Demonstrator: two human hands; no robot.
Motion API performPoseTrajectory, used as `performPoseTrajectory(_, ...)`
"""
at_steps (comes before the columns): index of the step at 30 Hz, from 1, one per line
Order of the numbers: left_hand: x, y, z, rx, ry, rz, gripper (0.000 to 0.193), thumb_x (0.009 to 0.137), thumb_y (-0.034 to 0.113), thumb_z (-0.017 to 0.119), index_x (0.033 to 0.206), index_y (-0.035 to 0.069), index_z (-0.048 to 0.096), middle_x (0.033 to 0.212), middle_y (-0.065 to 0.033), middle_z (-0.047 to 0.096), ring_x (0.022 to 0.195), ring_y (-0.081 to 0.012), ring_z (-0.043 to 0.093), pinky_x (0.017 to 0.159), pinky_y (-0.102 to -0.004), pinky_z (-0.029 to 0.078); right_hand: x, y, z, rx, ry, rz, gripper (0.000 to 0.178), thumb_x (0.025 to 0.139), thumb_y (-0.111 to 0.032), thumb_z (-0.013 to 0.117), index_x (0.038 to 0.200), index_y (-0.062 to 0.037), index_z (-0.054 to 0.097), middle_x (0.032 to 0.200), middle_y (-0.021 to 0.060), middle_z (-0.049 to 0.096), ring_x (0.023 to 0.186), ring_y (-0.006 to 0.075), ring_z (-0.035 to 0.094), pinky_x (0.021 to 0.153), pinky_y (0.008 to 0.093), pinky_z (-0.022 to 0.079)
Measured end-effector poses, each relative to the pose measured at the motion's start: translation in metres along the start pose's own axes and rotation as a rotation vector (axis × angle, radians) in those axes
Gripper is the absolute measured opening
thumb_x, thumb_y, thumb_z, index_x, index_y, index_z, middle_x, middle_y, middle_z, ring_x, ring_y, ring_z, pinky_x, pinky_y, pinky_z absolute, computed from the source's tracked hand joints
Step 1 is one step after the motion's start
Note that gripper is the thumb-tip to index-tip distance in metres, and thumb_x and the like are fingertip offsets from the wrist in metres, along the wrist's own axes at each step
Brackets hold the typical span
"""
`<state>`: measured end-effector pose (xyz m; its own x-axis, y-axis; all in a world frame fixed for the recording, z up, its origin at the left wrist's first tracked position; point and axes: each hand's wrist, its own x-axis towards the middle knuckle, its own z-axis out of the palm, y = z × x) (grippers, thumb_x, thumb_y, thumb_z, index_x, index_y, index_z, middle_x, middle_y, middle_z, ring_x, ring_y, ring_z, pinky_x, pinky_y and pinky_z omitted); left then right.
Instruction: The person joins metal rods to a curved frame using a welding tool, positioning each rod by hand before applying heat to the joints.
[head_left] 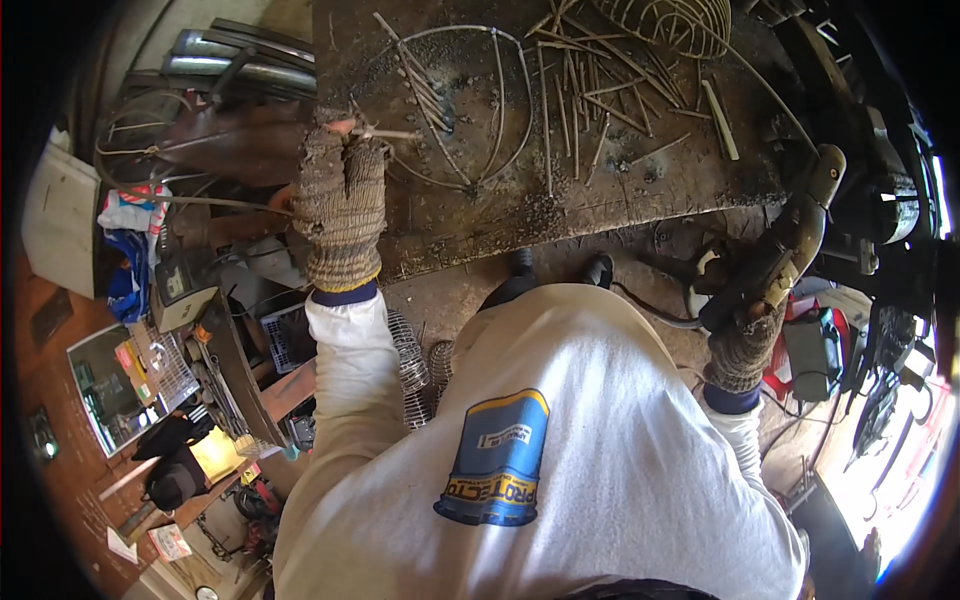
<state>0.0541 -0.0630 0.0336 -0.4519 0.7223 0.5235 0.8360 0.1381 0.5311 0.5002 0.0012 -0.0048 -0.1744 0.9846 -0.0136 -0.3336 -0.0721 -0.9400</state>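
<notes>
My left hand [343, 200], in a worn knitted glove with a bare fingertip showing, is closed over the left part of the worktable [640, 190]. A short thin metal rod [390, 133] juts from its fingers. Just beyond it lies a round frame of bent metal rod [497, 105] with crossing bars and several short rods. At the right, my gloved right hand [745, 350] is wrapped round a worn welding electrode holder [815, 195]. A long thin electrode [770, 90] runs from its tip toward the table's far side. Part of the right hand's fingers is hidden.
Loose cut rods [610, 90] and a wire basket [670, 25] lie at the table's far right. A dark cable [655, 313] hangs near my right hand. Metal tubes [240, 65] lie at far left, and wire coils [410, 370] stand below the table.
</notes>
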Motion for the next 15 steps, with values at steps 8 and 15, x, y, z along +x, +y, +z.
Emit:
performPoseTrajectory(8,0.012,-0.006,0.028,0.180,-0.138,0.192,0.020,0.089,0.025,0.071,0.104,0.013,0.070,0.100,-0.0097,0.072,0.095,-0.0308,0.068,0.079,-0.0397,0.056,-0.029,0.010,0.029,-0.072,0.107,0.035,0.088,0.083,-0.052,0.076,0.146,-0.0034,0.038,0.133,0.0166,0.057,0.109,0.0264,0.064,0.084,0.0369,0.058)
performPoseTrajectory(15,0.017,-0.013,0.033,0.114,-0.195,0.305,0.017,0.087,0.017,0.075,0.102,0.011,0.071,0.099,-0.0097,0.073,0.089,-0.0299,0.070,0.081,-0.0401,0.056,-0.025,0.010,0.057,-0.147,0.072,0.017,0.092,0.082,-0.063,0.072,0.142,-0.0005,0.042,0.126,0.0163,0.062,0.093,0.0230,0.068,0.076,0.0338,0.057)
